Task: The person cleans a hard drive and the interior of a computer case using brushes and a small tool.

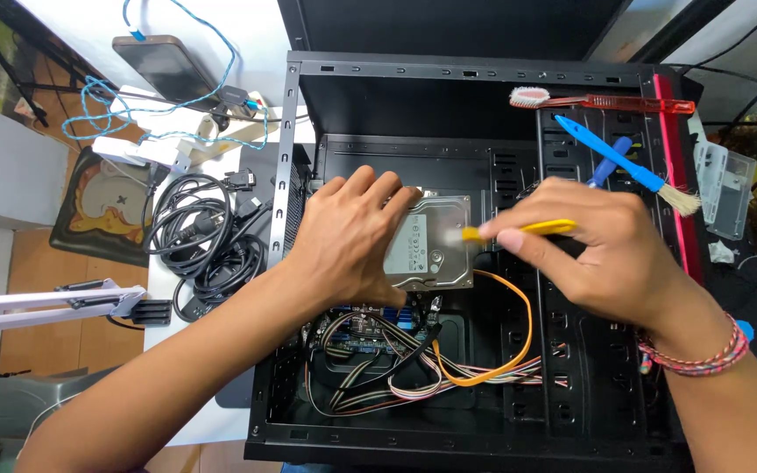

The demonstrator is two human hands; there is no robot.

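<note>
An open black computer case lies flat on the table, and a person leans over it with both hands inside. The left hand rests spread and flat on the left edge of a silver hard drive, fingers splayed wide, pressing it down rather than gripping it. The drive sits near the middle of the case, just above the tangle of wires. The right hand is closed around a yellow-handled brush, pinched between thumb and fingers, with its pale tip over the right part of the drive's top; the tip is blurred, so I cannot tell whether it touches. An orange cable loops from under the drive toward the near side, beside a bundle of ribbon-like wires. On the far right edge of the case lie a red toothbrush and a blue-handled paintbrush. To the left of the case, on the white table, sit coiled black cables, and farther off a phone with a blue cord.
</note>
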